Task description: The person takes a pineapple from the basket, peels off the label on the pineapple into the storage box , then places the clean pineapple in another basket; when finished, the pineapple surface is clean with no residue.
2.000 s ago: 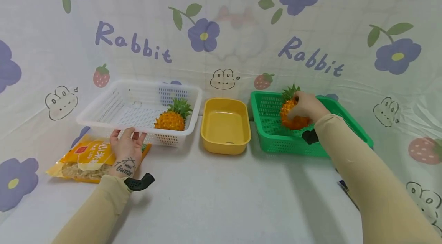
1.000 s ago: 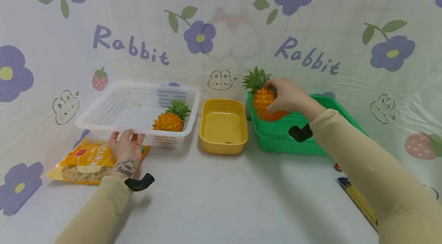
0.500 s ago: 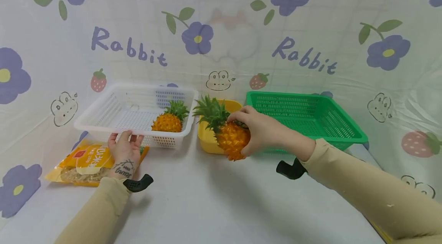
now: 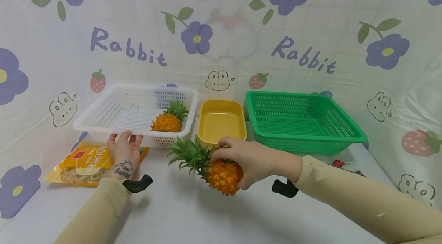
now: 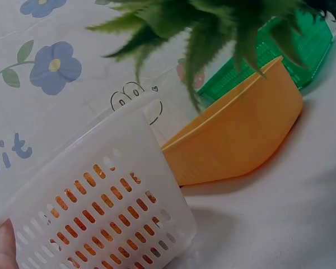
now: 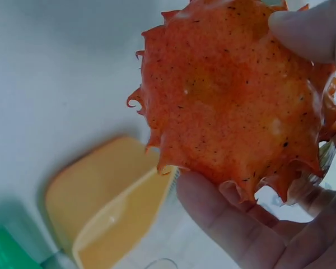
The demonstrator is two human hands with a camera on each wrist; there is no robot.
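Note:
My right hand [image 4: 248, 159] grips an orange pineapple [image 4: 224, 177] above the front of the table, its green crown pointing left. In the right wrist view, fingers and thumb press round the base of this pineapple [image 6: 224, 95]. My left hand [image 4: 124, 152] holds the front rim of a white plastic basket [image 4: 93, 127], fingertips at the underside of the rim. Inside that basket, in its right front corner, lies another pineapple [image 4: 167, 122]. The left wrist view has the slotted basket wall [image 5: 173, 224] close up, with orange showing through and the held pineapple's leaves [image 5: 201, 33] hanging above.
A yellow tub [image 4: 221, 121] stands in the middle, and a green basket [image 4: 307, 136] to its right. An orange and yellow food bag [image 4: 86, 163] lies below the white basket. A small red-wrapped item [image 4: 338, 163] lies near the right sleeve. A patterned cloth [image 4: 221, 33] hangs behind.
My right hand has lifted the pineapple out of the green basket and carried it left, then toward me, past the yellow tub. The left hand stays at the white basket's rim.

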